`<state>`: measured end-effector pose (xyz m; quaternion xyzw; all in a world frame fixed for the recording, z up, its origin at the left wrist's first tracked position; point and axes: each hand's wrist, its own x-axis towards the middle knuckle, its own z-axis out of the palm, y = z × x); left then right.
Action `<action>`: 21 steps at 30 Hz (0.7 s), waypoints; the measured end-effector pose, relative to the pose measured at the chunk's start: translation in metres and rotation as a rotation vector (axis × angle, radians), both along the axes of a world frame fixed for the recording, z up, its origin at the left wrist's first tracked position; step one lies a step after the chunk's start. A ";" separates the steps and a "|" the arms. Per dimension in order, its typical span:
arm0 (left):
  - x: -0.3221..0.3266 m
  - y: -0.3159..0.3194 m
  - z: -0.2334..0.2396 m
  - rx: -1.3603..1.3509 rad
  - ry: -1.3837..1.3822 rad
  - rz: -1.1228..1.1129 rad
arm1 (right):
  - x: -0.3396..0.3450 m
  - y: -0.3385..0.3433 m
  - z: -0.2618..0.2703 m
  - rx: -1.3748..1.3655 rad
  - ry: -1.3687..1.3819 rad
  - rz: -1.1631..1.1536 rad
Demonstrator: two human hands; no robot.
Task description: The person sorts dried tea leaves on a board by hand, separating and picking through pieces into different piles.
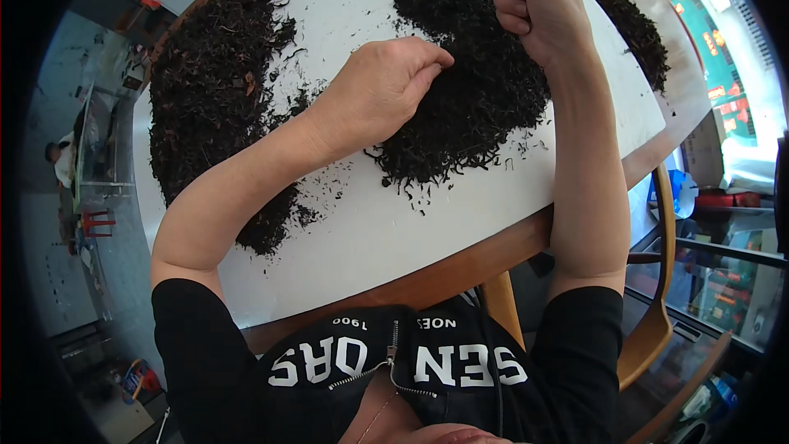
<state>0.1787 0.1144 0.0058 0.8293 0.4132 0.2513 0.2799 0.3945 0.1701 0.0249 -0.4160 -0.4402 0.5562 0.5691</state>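
Dark, twisted dried leaves that look like tea lie in heaps on a white board (394, 234). My left hand (394, 86) is over the left side of the middle heap (468, 98), with thumb and forefinger pinched together at the leaves. Above the same heap's far right side is my right hand (542, 6), its fingers curled into the palm and the thumb against the forefinger. Whether either hand has a small piece between its fingers is too small to tell. Under my left forearm, a browner heap (203, 92) spreads along the board's left side.
A smaller leaf heap (635, 31) lies beyond the board's right edge. Loose crumbs (327, 188) dot the board between the heaps. A wooden chair (659, 320) stands at the right, near a glass case (727, 271). At far left are a red stool (97, 224) and another person (63, 160).
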 end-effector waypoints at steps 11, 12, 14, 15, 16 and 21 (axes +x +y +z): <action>0.003 -0.021 0.011 0.278 0.134 -0.246 | -0.002 0.000 0.001 -0.014 0.005 0.025; 0.004 -0.024 0.011 0.277 0.134 -0.247 | -0.002 0.000 0.001 -0.010 -0.002 0.023; 0.006 -0.030 0.011 0.300 0.159 -0.285 | -0.001 0.001 0.000 -0.009 0.007 0.033; 0.007 -0.033 0.010 0.301 0.160 -0.284 | -0.002 0.001 0.000 -0.007 0.016 0.045; 0.009 -0.036 0.007 0.337 0.185 -0.273 | -0.002 0.001 0.001 -0.006 0.017 0.047; 0.017 -0.042 -0.003 0.364 0.214 -0.252 | -0.003 -0.002 0.003 -0.003 -0.019 0.027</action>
